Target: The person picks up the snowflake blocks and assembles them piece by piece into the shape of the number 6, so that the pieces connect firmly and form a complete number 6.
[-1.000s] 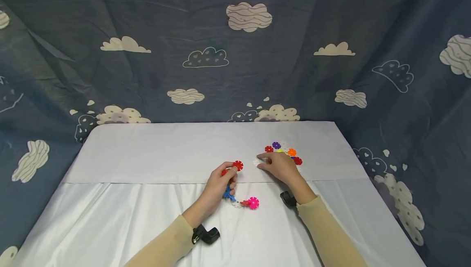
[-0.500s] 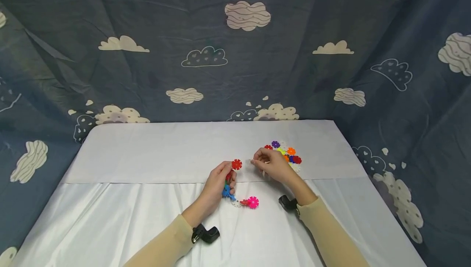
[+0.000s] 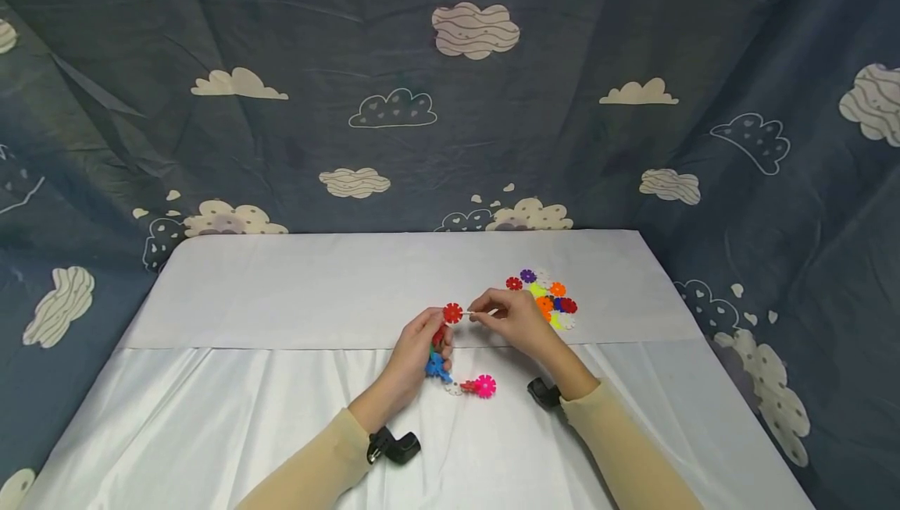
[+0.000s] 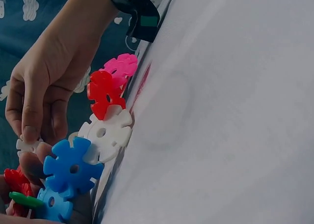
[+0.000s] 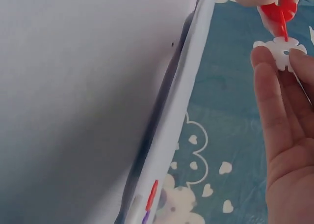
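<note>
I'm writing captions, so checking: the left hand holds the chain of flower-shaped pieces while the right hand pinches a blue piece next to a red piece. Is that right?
Not quite: the right hand pinches a white piece, not a blue one, as the right wrist view shows. It is next to a red piece, and the left hand holds the chain.

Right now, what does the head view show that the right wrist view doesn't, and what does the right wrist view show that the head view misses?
Only the head view shows the pink piece and the blue pieces near the left hand.

Only the right wrist view shows the flat face and centre hole of the white disc; from the head it's a thin edge.

Both show the right hand pinching that disc beside the red disc.
</note>
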Motion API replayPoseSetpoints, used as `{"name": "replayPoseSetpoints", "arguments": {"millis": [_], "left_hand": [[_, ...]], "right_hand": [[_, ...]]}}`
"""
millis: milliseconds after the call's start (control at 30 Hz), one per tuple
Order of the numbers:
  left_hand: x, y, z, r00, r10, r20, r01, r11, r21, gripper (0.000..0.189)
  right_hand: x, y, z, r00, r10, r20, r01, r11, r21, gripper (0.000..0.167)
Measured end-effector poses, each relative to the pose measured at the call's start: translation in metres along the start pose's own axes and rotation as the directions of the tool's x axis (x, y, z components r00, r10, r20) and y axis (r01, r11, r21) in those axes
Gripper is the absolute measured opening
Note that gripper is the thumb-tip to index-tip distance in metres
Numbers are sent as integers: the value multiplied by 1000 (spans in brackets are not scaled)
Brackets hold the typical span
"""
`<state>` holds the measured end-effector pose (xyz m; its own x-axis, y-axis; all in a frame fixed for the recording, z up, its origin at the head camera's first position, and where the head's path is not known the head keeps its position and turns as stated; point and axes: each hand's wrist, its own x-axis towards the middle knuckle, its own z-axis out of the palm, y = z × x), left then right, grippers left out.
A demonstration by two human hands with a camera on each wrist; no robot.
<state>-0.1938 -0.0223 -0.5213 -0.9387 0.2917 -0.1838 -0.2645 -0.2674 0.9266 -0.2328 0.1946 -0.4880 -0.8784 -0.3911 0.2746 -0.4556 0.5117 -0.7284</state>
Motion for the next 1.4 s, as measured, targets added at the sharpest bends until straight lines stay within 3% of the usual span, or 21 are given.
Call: {"name": "replayPoseSetpoints", "arguments": {"millis": [267,400,567,700,933,1033,1133,1267,1333,1400], "left_hand": [[2,-1,-1,1000,-3,10,3,1000,-17,25],[2,-1,-1,1000,-19,18,20,999,-36,26],[3,1,-1,999,-33,38,32,999,19,27],[3,2,-1,999,-17,33,14,997,80,38],[3,1,0,998,22,-65,-15,995,97,49],[1,2,0,996,12,-93,-5,998,67,46],[0,3,1,995,10,-99,-4,999,54,39],[0,3,3,995,10,-97,-6,999,42,29],[1,2,3,995,8,-96,-4,999,37,29],[1,2,3,996,6,-94,-3,999,33,32]], "right_hand": [[-4,-10,9,989,-147,-31,142,982,-123,14],[-3,-13,13,978,-198,-58,189,973,-130,13],[-3,-12,12,977,-194,-87,182,975,-127,12],[-4,-10,12,984,-162,-74,153,982,-111,14],[-3,-8,3,988,-155,-11,153,985,-77,23],[-7,-4,-20,998,-63,-20,61,994,-86,27],[-20,8,-50,990,138,-21,-140,979,-145,26],[-45,36,-76,923,379,71,-353,904,-241,31],[-55,49,-81,893,435,113,-396,880,-261,37],[-61,58,-81,881,455,130,-408,870,-277,39]]}}
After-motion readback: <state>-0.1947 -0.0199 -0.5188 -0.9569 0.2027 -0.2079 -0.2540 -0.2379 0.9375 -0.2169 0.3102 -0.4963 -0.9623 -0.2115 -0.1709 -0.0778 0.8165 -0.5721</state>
